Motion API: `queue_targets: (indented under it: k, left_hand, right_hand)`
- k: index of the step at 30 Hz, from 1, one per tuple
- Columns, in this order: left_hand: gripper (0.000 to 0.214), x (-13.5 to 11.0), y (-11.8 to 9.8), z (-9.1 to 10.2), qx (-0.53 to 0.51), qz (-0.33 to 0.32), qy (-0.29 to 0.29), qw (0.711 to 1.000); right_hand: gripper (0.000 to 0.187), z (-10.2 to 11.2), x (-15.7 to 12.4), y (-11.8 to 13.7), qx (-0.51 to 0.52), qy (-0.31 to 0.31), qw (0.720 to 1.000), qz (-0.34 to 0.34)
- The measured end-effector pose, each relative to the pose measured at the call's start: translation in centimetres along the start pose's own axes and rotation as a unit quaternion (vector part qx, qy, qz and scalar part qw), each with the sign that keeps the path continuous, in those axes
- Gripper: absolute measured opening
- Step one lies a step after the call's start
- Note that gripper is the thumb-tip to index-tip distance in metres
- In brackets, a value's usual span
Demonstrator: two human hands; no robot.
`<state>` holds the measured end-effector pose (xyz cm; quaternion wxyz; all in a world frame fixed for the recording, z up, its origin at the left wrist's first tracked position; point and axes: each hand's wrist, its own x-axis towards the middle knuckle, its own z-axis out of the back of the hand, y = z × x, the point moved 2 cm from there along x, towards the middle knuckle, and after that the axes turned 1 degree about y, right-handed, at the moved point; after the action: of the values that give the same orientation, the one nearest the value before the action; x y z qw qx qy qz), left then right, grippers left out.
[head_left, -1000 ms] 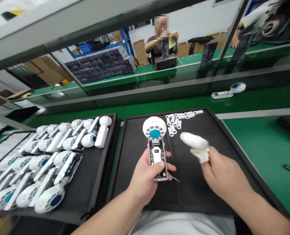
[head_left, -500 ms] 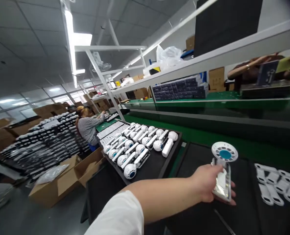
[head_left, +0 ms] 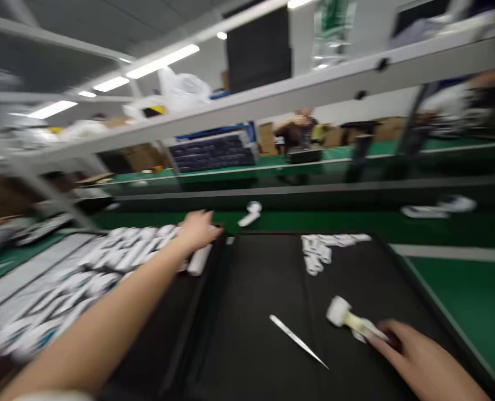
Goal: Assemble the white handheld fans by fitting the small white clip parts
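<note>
My left hand [head_left: 197, 229] is at the far right corner of the left tray, over white handheld devices with round heads [head_left: 101, 283]. Motion blur and the hand itself hide whether its fingers grip one. Low on the right, my right hand [head_left: 414, 351] is closed on a white tool with a pale yellow neck [head_left: 353, 322] and a blocky white head; its exact kind is unclear. White tweezers [head_left: 298, 341] lie on the black tray [head_left: 247, 301]. Several white casing parts [head_left: 316, 253] are at that tray's far side.
A white round-headed device [head_left: 251, 214] lies on the green conveyor [head_left: 280, 221] behind the trays. More blurred white items [head_left: 439, 208] are farther right on it. Above runs a white shelf [head_left: 272, 100]. Dark boxes [head_left: 214, 151] are stacked beyond, near another person [head_left: 299, 133].
The view has swung right. My left hand has moved from above the black tray to the device tray; the device it held is no longer visible in it. My right hand has come into view, holding the white tool.
</note>
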<state>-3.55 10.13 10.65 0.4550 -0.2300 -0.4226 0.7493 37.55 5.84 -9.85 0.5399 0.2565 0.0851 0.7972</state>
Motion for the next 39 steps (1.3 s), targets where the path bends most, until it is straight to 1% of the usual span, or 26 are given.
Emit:
queue_targets:
  k: [1,2,4,5,6,7,9,10,11,12,15,17,19,21,23,24,25,26,28,29,30,32,34,36,38,39]
  left_hand:
    - [0.038,0.2,1.7,1.0,0.048,0.005,-0.001,0.999]
    - [0.038,0.6,3.6,2.0,0.094,0.009,-0.004,0.996]
    - [0.039,1.1,7.5,3.1,0.200,0.006,0.006,0.980]
    - [0.044,1.2,9.3,3.4,0.268,-0.007,0.020,0.963]
    - [0.049,1.1,10.7,3.4,0.344,-0.029,0.035,0.938]
    - [0.053,0.9,11.8,3.4,0.420,-0.058,0.043,0.905]
    - [0.055,0.6,13.1,3.0,0.530,-0.107,0.045,0.840]
    - [0.055,0.6,13.2,2.8,0.549,-0.117,0.038,0.827]
    - [0.056,0.9,13.2,2.7,0.551,-0.117,0.031,0.826]
    - [0.056,1.3,13.1,2.6,0.544,-0.107,0.026,0.832]
    - [0.057,2.8,12.1,2.3,0.521,-0.066,0.021,0.851]
    - [0.058,3.2,11.4,1.9,0.533,-0.059,0.025,0.844]
    - [0.061,2.8,10.6,1.3,0.566,-0.081,0.024,0.820]
    - [0.061,1.7,10.0,0.5,0.610,-0.116,0.015,0.784]
    - [0.059,0.5,9.6,-0.2,0.644,-0.148,0.023,0.750]
    - [0.058,0.0,9.5,-0.5,0.650,-0.157,0.033,0.743]
    - [0.057,-0.2,9.5,-0.8,0.646,-0.158,0.046,0.746]
    - [0.058,-0.3,9.5,-1.0,0.631,-0.152,0.063,0.758]
    - [0.063,0.2,9.8,-1.3,0.574,-0.115,0.094,0.805]
    - [0.064,0.8,9.9,-1.3,0.540,-0.087,0.117,0.829]
    - [0.063,1.4,10.0,-1.4,0.504,-0.059,0.144,0.849]
    - [0.049,2.4,9.9,-1.3,0.451,-0.018,0.179,0.874]
    - [0.034,2.8,9.2,-1.2,0.418,-0.011,0.170,0.892]
    - [0.030,2.0,8.2,-1.3,0.347,0.010,0.133,0.928]
    - [0.031,-0.1,7.3,-2.2,0.178,0.079,0.136,0.971]
    - [0.035,-1.5,7.0,-3.1,0.061,0.122,0.154,0.979]
  right_hand:
    - [0.022,0.8,0.3,0.1,-0.009,0.028,0.999,-0.024]
    - [0.020,1.2,1.2,0.5,-0.016,0.057,0.998,-0.039]
    - [0.019,1.3,4.7,1.3,-0.035,0.097,0.994,-0.035]
    - [0.020,0.9,6.8,1.6,-0.040,0.104,0.993,-0.027]
    - [0.024,0.3,8.9,1.7,-0.043,0.111,0.993,-0.017]
    - [0.032,-0.4,10.9,1.8,-0.047,0.120,0.992,-0.004]
    - [0.048,-1.8,14.1,1.6,-0.054,0.137,0.989,0.028]
    - [0.052,-2.4,15.2,1.5,-0.059,0.148,0.986,0.046]
    - [0.053,-2.9,16.0,1.3,-0.064,0.159,0.983,0.063]
    - [0.051,-3.1,16.5,1.1,-0.069,0.169,0.980,0.077]
    - [0.040,-3.0,16.6,0.4,-0.081,0.193,0.972,0.102]
    - [0.037,-2.6,16.1,0.2,-0.071,0.206,0.970,0.109]
    - [0.038,-2.3,15.6,0.1,-0.040,0.216,0.969,0.111]
    - [0.038,-2.3,15.3,0.0,0.010,0.223,0.969,0.102]
    - [0.037,-2.4,15.2,-0.2,0.072,0.221,0.970,0.073]
    - [0.037,-2.5,15.1,-0.2,0.105,0.212,0.970,0.049]
    - [0.036,-2.6,15.1,-0.3,0.139,0.197,0.970,0.020]
    - [0.035,-2.6,15.0,-0.3,0.175,0.178,0.968,-0.013]
    - [0.033,-2.4,14.8,-0.3,0.253,0.140,0.953,-0.091]
    - [0.031,-2.2,14.5,-0.1,0.297,0.127,0.937,-0.131]
    - [0.030,-2.0,14.2,0.1,0.344,0.119,0.916,-0.169]
    - [0.028,-1.3,13.2,0.7,0.438,0.117,0.860,-0.233]
    - [0.027,-0.6,12.0,1.6,0.522,0.125,0.797,-0.277]
    - [0.030,0.1,10.5,2.7,0.585,0.134,0.740,-0.305]
    - [0.033,0.6,9.0,3.8,0.637,0.132,0.685,-0.328]
    - [0.034,0.6,8.2,4.5,0.662,0.128,0.656,-0.339]
